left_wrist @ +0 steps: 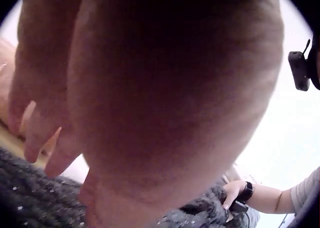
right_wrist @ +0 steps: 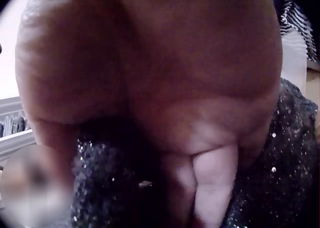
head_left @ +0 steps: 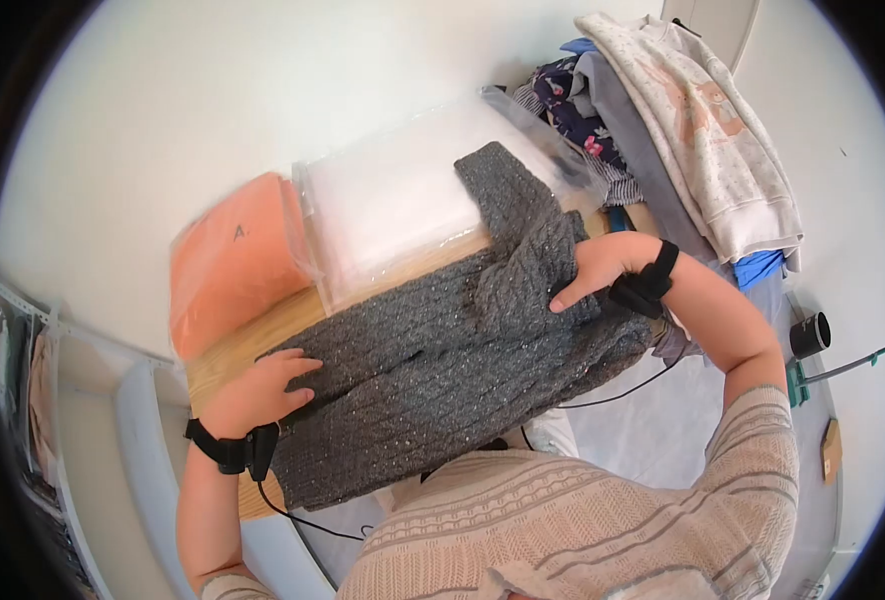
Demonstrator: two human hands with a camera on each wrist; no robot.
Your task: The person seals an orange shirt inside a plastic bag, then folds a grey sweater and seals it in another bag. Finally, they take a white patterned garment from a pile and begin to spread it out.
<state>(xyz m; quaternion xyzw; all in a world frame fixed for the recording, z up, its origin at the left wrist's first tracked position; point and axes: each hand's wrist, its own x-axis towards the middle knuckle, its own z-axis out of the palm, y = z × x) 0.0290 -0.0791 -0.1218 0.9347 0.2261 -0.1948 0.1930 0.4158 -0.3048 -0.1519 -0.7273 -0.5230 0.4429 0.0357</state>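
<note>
A dark grey cable-knit sweater (head_left: 433,375) with light flecks lies lengthwise on the wooden table in front of the person. One sleeve (head_left: 508,190) points away toward the back. At the sweater's left end is the left hand (head_left: 253,395), its fingers loosely extended over the knit edge. The right hand (head_left: 603,268) grips bunched knit near the sleeve, thumb on top. In the right wrist view, dark knit (right_wrist: 100,173) sits between the thumb side and the fingers (right_wrist: 212,183). Its fingertips are hidden at the bottom of that view.
Behind the sweater lie a folded orange garment (head_left: 238,265) in clear plastic and a large clear bag (head_left: 393,190). A heap of clothes, topped by a cream sweatshirt (head_left: 698,120), stands at the back right. Bare wooden table (head_left: 223,355) shows at left. A black cylinder (head_left: 810,335) is far right.
</note>
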